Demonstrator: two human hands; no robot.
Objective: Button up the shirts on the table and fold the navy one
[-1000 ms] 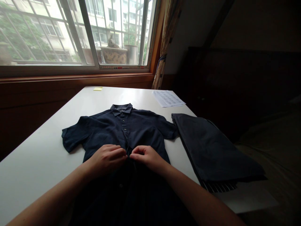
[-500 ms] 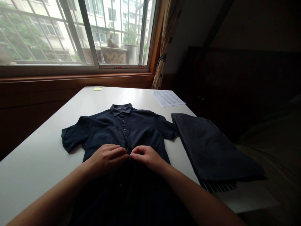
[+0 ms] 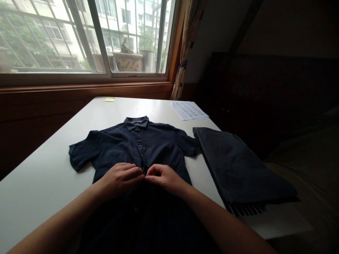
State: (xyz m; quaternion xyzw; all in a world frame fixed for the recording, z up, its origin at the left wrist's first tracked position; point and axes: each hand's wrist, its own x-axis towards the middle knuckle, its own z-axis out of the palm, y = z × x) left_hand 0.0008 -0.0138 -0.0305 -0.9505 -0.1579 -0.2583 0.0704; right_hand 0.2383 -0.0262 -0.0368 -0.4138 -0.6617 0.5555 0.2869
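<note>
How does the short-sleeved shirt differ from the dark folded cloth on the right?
The shirt lies spread out; the cloth is folded in layers. The shirt shows a collar and buttons; the cloth shows pale stripes at its near edge. The left hand and right hand are on the shirt; neither touches the cloth. Both are dark and lie on the white table.

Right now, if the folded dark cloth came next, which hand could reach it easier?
Probably the right hand: the folded dark cloth lies on that side of the shirt. The left hand is farther away, across the shirt front.
</note>
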